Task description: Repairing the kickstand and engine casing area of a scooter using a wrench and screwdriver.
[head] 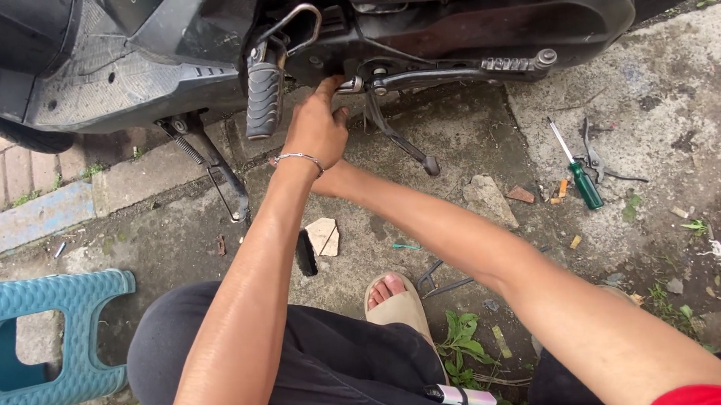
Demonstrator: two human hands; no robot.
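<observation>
Upper centre of frame, the left hand (318, 128) reaches under the scooter (114, 67), fingertips pressing by the kick lever (453, 74) pivot; the right hand is hidden behind it, grip unclear. Best to feel for the fastener squarely; screwdriver (576, 170) lies at right.

Both hands (319, 133) under the scooter's underside (325, 57) — screwdriver (579, 176) aside.
</observation>
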